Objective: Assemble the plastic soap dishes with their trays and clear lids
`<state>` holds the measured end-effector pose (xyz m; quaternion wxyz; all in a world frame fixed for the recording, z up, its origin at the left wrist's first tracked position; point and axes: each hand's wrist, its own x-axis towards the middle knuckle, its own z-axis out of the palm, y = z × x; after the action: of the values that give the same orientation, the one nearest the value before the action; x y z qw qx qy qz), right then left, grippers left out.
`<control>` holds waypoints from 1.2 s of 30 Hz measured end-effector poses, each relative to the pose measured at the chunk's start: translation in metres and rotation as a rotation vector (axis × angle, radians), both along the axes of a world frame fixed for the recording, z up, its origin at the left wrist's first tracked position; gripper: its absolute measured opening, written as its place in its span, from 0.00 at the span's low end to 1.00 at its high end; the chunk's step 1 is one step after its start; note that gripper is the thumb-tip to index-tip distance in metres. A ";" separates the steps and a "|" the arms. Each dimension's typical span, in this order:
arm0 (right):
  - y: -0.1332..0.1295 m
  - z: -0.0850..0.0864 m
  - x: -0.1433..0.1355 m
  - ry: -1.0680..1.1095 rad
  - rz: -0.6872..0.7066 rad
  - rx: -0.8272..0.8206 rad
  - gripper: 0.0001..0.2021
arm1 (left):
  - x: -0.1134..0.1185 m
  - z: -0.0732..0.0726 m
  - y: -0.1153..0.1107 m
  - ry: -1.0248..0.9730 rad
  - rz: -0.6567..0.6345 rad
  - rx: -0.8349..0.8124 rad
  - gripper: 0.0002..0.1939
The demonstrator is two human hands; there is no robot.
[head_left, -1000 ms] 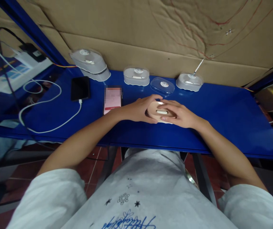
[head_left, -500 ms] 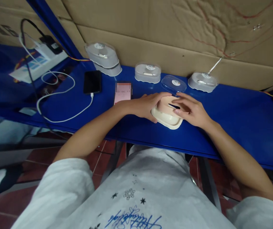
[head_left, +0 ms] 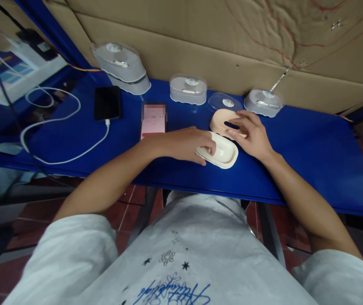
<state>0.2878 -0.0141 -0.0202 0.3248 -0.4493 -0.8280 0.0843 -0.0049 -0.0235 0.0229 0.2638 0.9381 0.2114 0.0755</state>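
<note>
Taking the tray [head_left: 222,152] as the dial's centre, with twelve away from us, we see the cover [head_left: 217,120] off it, just past its rim at twelve. The clear lid [head_left: 225,102] lies loose farther out at twelve. We judge the parting of these pieces done; none of the three is fitted to another. The boxes at eleven [head_left: 188,92] and one [head_left: 264,103] have clear tops on.

Our left hand [head_left: 188,144] comes in from nine, thumb outside the tray's near rim and a finger curled inside, seemingly pinching that end. Our right hand [head_left: 253,132], at two, looks closed on the cover's right end, thumb on the near side, fingers on the far side, beside its slot. We cannot tell whether the cover touches the tray or the table [head_left: 308,161].
</note>
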 end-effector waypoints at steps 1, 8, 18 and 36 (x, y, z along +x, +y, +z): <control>0.003 -0.003 0.001 -0.024 0.029 -0.011 0.28 | 0.002 -0.001 -0.001 0.012 -0.044 -0.027 0.10; 0.018 -0.013 0.007 -0.054 0.017 -0.065 0.34 | 0.014 0.004 -0.017 -0.049 -0.179 -0.165 0.07; 0.030 -0.002 0.032 -0.003 -0.146 -0.092 0.38 | 0.018 -0.003 -0.019 -0.122 -0.083 -0.040 0.13; 0.034 -0.007 0.056 -0.242 -0.089 -0.025 0.38 | 0.010 -0.013 0.010 -0.118 0.434 0.335 0.13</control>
<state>0.3438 0.0199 -0.0269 0.2203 -0.4964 -0.8393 0.0253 0.0048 -0.0134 0.0100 0.0946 0.8955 0.3761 0.2184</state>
